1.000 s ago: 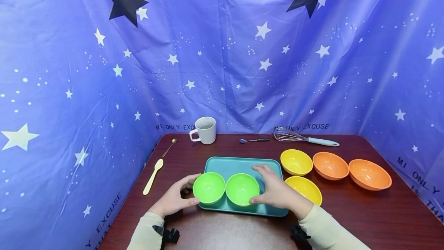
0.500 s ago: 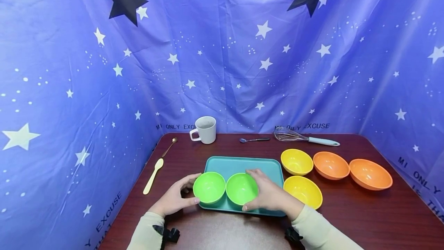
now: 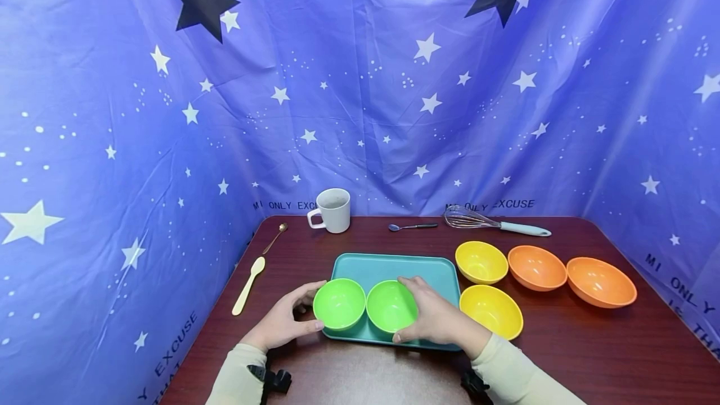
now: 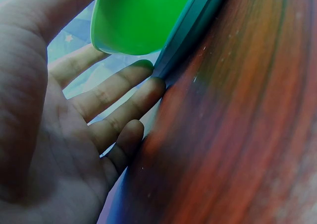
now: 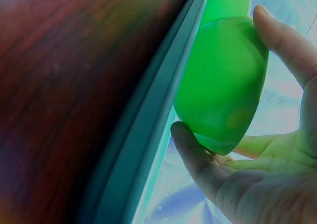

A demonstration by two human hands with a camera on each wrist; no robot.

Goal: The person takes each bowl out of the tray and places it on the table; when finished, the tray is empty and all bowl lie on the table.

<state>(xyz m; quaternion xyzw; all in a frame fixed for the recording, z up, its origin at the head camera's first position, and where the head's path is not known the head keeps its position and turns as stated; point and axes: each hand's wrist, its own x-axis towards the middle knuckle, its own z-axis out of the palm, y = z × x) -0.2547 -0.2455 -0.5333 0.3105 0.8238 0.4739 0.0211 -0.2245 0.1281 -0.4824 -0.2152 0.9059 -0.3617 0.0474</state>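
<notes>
Two bright green bowls stand upright, side by side, on the near part of a teal tray. My left hand spans the outer side of the left green bowl, thumb at the near side and index finger at the far side. The left wrist view shows its other fingers loosely spread by the tray's edge. My right hand holds the right green bowl between thumb and fingers. In the right wrist view, that hand curves round the bowl's outer wall; some fingers are partly hidden behind it.
Two yellow bowls and two orange bowls stand right of the tray. Along the back are a white mug, a small dark-handled spoon and a whisk. A cream spoon and a small gold spoon lie left.
My right hand has moved left and closed in on the right green bowl, its thumb and fingers now against it. The left hand and both bowls have hardly moved.
</notes>
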